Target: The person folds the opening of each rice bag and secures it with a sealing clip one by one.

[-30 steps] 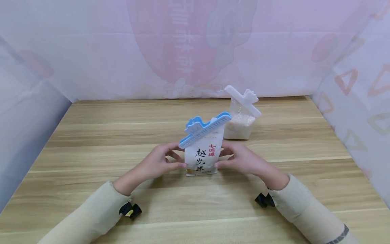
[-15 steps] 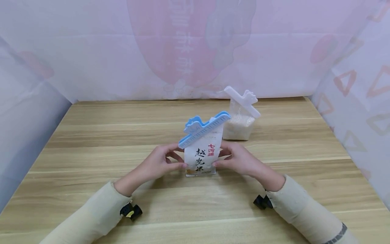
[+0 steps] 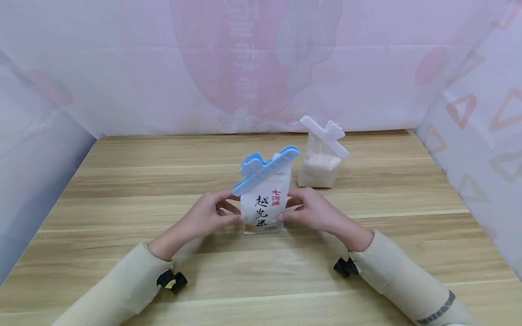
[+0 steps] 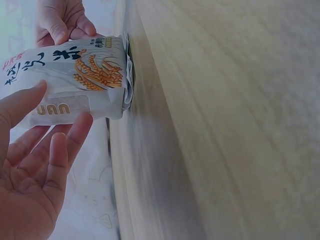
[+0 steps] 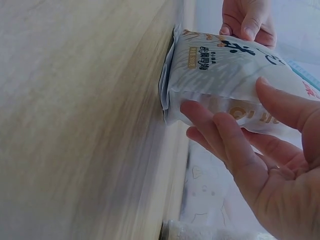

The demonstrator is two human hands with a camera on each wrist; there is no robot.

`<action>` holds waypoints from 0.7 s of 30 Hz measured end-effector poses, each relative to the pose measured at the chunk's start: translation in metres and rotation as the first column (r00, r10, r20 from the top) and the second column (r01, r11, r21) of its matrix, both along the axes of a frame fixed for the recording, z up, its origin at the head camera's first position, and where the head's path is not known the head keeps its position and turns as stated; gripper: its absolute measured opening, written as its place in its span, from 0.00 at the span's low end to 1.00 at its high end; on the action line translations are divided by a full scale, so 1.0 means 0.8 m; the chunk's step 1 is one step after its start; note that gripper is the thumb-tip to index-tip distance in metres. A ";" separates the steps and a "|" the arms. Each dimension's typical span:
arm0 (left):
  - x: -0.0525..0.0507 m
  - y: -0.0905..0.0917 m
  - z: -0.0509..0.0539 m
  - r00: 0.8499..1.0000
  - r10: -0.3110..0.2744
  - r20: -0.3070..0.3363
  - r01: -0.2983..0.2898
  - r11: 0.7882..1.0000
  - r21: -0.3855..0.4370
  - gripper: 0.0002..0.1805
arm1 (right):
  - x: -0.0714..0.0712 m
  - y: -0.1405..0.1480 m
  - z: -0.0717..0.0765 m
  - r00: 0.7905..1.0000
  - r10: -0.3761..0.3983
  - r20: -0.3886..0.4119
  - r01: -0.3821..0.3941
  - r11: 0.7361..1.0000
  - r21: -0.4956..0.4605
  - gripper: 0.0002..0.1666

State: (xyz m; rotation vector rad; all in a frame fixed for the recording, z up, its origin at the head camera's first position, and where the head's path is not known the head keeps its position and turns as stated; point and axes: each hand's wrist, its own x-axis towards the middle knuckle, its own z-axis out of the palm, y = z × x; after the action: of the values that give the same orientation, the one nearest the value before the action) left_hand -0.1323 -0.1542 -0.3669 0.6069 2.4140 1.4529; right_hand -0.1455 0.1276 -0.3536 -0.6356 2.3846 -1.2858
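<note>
A white rice bag (image 3: pixel 265 203) with black and red characters stands upright between my hands in the head view. Slanting across its top is a blue sealing clip (image 3: pixel 266 170). My left hand (image 3: pixel 209 213) holds one side, thumb at the front and fingers behind. On the opposite side my right hand (image 3: pixel 311 212) grips it the same way. In the left wrist view, the bag's printed front (image 4: pixel 95 70) shows orange rice ears. The bag's bottom edge (image 5: pixel 167 75) is close to the tabletop; whether it touches, I cannot tell.
Behind and to the right stands a clear bag of rice (image 3: pixel 320 167) with a white sealing clip (image 3: pixel 325 135) slanted over its top. The wooden table (image 3: pixel 142 181) meets printed cloth walls (image 3: pixel 134 81) at its back and sides.
Both hands have shifted a little to the left with the white rice bag and its blue clip. The clear bag has not moved on the table.
</note>
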 end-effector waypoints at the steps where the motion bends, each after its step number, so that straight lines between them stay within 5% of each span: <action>1: -0.001 -0.001 0.000 1.000 0.003 0.002 -0.003 1.000 0.001 0.28 | -0.001 -0.001 0.000 1.000 -0.003 0.001 0.003 1.000 0.006 0.24; 21: -0.022 -0.024 -0.001 0.998 0.061 0.022 -0.061 0.998 -0.010 0.29 | -0.030 -0.028 0.000 1.000 0.002 -0.011 -0.002 1.000 0.014 0.22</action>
State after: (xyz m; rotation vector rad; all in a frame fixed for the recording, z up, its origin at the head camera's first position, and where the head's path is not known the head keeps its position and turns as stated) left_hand -0.1499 -0.1736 -0.3681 0.5165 2.4411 1.4639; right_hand -0.1698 0.1052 -0.3538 -0.6423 2.3998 -1.2667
